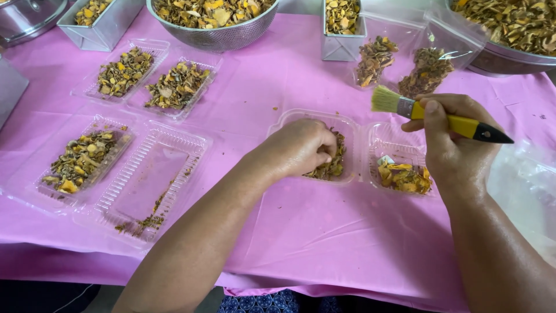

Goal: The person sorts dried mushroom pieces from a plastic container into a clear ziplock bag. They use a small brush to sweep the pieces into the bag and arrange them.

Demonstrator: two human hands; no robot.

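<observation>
Pink tablecloth (324,232), left hand (298,148) bunched over dried yellow-brown chips (333,165) in clear tray (289,119), right hand (454,136) gripping yellow-handled brush (440,116).

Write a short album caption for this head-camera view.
Left hand pressing dried flakes into a clear hinged tray, right hand holding a yellow-handled brush.

The left hand (301,148) is curled with its fingers pointing down, and the right hand (454,139) is closed tight, both arms reaching forward.
</observation>
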